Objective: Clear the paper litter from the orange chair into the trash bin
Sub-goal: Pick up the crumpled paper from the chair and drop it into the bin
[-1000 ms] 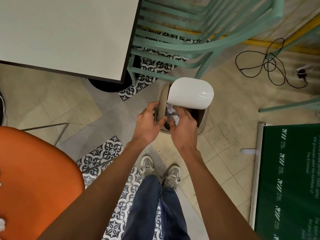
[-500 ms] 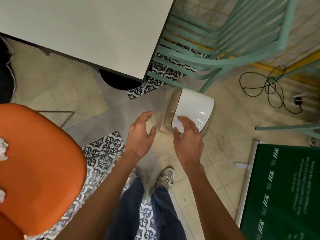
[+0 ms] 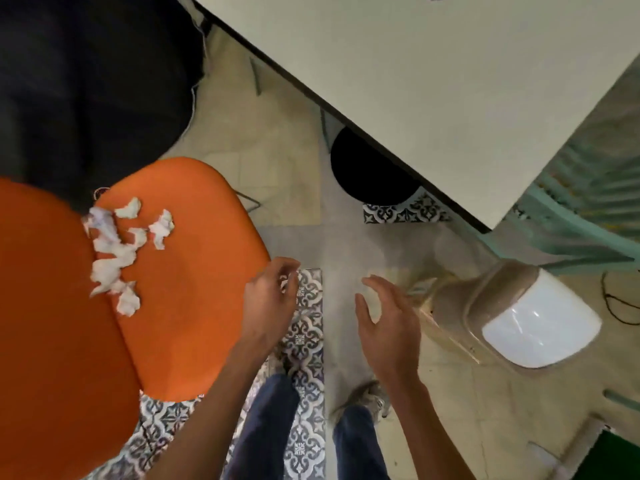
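Both hands have left the bin and swung toward the chair, and the view has turned with them, so the seat that sat at the frame's edge half a second ago now fills the left side. Neither hand holds anything. The left hand hangs just off the seat's near rim with its fingers loosely curled, leading the reach because it is the closer one. The right hand trails between chair and bin, fingers apart and relaxed. The paper lies as a string of crumpled white scraps along the crease where seat meets back, well apart from both hands, so several bits are left to gather. The bin stands on the floor at the person's right, its white lid down over the mouth. Keeping it that near probably makes each trip a short turn. A pale table overhangs the far side.
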### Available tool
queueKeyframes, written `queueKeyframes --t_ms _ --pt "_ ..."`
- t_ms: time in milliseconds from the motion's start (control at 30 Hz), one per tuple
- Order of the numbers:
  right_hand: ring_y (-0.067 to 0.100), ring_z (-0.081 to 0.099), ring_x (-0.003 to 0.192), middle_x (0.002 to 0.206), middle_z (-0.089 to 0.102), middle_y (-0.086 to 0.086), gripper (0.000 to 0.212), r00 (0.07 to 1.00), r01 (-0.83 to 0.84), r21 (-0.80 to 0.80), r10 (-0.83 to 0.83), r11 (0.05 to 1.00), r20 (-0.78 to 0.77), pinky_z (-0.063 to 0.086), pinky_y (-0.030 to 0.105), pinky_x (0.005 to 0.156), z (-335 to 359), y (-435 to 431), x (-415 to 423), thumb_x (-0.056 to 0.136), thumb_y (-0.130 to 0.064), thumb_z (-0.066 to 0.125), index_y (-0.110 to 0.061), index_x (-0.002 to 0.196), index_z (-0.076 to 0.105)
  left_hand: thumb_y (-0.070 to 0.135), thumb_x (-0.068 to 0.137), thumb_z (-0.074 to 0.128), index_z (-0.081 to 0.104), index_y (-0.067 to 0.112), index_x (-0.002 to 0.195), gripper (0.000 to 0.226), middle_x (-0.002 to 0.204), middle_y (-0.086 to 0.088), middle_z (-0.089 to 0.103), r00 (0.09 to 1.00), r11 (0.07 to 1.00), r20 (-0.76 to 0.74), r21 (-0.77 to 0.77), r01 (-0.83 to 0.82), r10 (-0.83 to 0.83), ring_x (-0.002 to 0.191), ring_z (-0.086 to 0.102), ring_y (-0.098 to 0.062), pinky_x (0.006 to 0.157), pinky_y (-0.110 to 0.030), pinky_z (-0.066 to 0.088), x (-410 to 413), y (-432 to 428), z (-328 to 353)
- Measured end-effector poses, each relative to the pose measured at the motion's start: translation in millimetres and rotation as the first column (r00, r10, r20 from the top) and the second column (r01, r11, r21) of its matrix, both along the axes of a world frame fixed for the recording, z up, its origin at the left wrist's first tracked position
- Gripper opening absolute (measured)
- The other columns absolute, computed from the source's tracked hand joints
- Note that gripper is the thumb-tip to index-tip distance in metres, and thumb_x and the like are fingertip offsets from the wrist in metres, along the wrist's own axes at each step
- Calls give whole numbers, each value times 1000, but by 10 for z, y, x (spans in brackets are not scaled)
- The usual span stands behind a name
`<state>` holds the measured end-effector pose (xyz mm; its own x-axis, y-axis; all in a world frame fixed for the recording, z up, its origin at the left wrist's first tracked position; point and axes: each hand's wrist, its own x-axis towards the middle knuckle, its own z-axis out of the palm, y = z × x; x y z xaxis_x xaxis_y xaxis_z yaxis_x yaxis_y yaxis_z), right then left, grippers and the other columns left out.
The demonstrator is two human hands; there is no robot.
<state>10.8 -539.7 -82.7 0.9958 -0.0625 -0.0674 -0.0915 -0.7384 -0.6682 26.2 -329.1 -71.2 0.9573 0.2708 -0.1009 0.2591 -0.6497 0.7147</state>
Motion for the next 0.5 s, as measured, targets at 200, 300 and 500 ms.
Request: queueKeyframes --t_ms 200,300,500 --pt "13 64 122 133 69 -10 30 986 -149 39 151 988 -75 57 35 100 -202 1308 242 103 -34 67 -30 132 68 3 98 66 72 20 107 20 104 5 77 984 982 -27 67 -176 178 88 72 -12 75 -20 54 -38 1374 -134" --pt "16 66 117 131 68 -8 28 966 -228 79 235 971 -104 59 40 95 -325 1935 391 104 -39 64 -32 131 67 5 99 66 72 18 107 16 104 4 76 968 965 -43 99 -242 247 87 68 -8 71 -21 52 32 2010 -261" --pt "23 67 111 130 68 -1 25 910 -406 30 407 913 -74 59 40 91 -671 3065 760 107 -37 62 -25 128 70 11 102 64 73 14 112 14 107 -1 77 911 899 -48 189 -395 410 93 67 -11 82 -24 51 243 3212 -553"
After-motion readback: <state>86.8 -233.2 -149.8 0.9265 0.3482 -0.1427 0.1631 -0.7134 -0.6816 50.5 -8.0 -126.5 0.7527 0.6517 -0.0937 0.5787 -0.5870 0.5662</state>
